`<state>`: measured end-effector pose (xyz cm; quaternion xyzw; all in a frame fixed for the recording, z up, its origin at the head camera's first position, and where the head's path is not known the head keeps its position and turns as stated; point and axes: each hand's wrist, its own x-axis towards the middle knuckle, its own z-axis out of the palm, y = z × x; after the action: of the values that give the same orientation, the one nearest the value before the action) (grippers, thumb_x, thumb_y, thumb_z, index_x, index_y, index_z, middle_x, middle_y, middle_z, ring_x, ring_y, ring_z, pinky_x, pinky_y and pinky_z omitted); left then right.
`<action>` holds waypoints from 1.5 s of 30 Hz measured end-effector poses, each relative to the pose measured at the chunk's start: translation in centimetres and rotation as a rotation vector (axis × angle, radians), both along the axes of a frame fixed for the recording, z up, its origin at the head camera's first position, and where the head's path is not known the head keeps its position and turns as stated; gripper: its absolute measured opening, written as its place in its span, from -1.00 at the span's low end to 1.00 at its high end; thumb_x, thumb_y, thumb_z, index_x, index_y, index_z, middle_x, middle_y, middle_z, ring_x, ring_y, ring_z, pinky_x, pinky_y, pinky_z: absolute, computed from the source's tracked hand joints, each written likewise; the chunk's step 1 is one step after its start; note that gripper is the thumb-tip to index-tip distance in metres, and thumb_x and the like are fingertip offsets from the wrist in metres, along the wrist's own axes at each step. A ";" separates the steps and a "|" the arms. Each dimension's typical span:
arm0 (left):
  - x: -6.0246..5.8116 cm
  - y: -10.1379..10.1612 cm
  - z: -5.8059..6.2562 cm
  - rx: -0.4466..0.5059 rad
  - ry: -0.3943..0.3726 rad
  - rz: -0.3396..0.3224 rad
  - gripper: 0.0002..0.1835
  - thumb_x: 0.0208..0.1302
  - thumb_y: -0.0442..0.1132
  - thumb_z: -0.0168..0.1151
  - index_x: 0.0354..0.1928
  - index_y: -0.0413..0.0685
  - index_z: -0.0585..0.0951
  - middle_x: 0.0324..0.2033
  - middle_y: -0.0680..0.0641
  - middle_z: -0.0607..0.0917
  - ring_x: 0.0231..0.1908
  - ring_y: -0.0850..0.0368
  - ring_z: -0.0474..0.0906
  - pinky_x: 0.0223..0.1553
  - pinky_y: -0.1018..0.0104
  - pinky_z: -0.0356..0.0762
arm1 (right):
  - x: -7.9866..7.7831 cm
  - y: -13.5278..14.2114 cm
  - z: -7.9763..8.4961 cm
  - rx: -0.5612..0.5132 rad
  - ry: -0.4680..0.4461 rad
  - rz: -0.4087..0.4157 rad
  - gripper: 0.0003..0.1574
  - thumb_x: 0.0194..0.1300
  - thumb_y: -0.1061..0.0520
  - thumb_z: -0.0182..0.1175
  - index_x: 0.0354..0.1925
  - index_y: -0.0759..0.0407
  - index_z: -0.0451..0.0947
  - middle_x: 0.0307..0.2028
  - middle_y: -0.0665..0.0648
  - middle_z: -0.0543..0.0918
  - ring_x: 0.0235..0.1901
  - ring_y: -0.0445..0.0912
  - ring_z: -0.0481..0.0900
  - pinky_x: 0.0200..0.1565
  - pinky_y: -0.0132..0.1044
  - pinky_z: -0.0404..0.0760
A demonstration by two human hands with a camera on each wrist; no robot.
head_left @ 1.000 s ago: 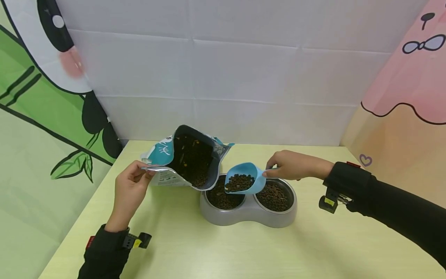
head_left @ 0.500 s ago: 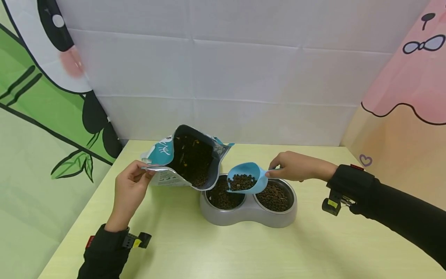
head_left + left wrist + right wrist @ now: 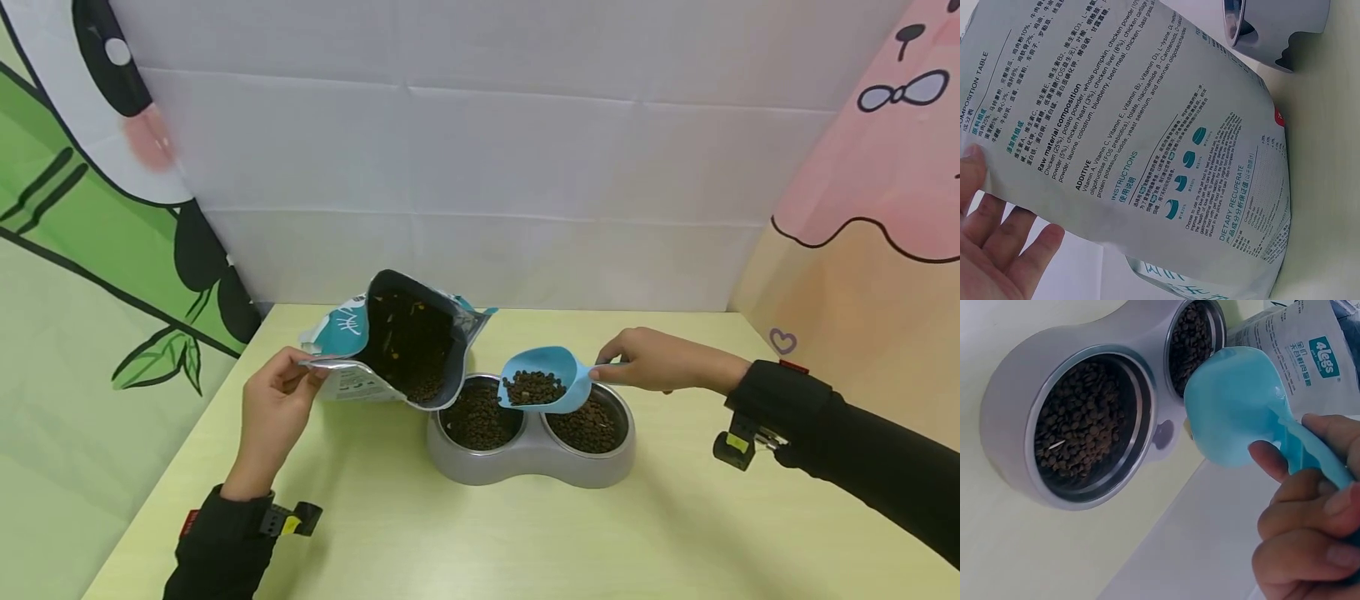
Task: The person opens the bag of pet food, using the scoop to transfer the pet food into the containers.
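Note:
My left hand (image 3: 277,412) pinches the near edge of an open pet food bag (image 3: 347,333), which leans with its mouth toward me and dark kibble inside. In the left wrist view the bag's printed back (image 3: 1147,144) fills most of the frame. My right hand (image 3: 652,358) grips the handle of a light blue scoop (image 3: 577,387) that carries some brown kibble (image 3: 534,387). The scoop is held above the middle of a grey double bowl (image 3: 528,462), over the gap between its two steel dishes. Kibble lies in the left dish (image 3: 480,425) and the right dish (image 3: 1079,419).
The bowl and bag stand on a pale yellow table (image 3: 465,542). Behind the table hangs a creased white backdrop (image 3: 480,158). Cartoon-printed panels, a green one (image 3: 67,308) at left and a pink one (image 3: 877,175) at right, flank it.
My right hand has moved the scoop to the right, away from the bag and toward the right dish. The left hand and bag stay in place; the head view has shifted slightly.

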<state>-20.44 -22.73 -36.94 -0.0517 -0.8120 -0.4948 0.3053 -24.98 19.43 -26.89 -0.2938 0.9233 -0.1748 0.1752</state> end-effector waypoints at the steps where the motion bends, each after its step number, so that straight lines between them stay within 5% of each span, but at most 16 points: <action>1: 0.0 0.0 0.0 0.001 0.001 -0.002 -0.92 0.15 -0.43 0.16 -0.30 -0.19 0.49 -0.28 -0.11 0.64 -0.32 0.42 0.52 -0.31 0.60 0.43 | 0.0 0.3 0.0 0.000 0.001 -0.007 -0.76 0.28 -0.16 0.04 -0.25 -0.10 0.55 -0.69 -0.05 0.25 -0.84 -0.17 0.17 -0.73 -0.27 0.32; 24: -0.1 -0.6 0.0 -0.015 -0.004 0.011 -0.91 0.15 -0.42 0.16 -0.29 -0.21 0.49 -0.27 -0.11 0.63 -0.28 0.33 0.54 -0.29 0.62 0.42 | 1.1 5.2 -0.9 -0.012 -0.013 -0.113 -0.70 0.25 -0.16 0.08 -0.22 -0.02 0.56 -0.76 -0.08 0.13 -0.84 -0.18 0.13 -0.78 -0.31 0.25; 45: -0.1 -0.2 0.0 -0.004 -0.005 0.005 -0.91 0.15 -0.43 0.15 -0.28 -0.20 0.49 -0.25 -0.11 0.63 -0.27 0.29 0.55 -0.26 0.62 0.41 | 1.9 6.5 -0.1 0.059 0.007 -0.075 -0.75 0.23 -0.14 0.11 -0.29 -0.03 0.56 -0.64 -0.04 0.32 -0.84 -0.20 0.18 -0.79 -0.33 0.30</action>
<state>-20.57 -22.93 -36.98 -0.0489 -0.8140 -0.4923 0.3043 -23.11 25.98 -26.99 -0.2543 0.9389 -0.1531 0.1741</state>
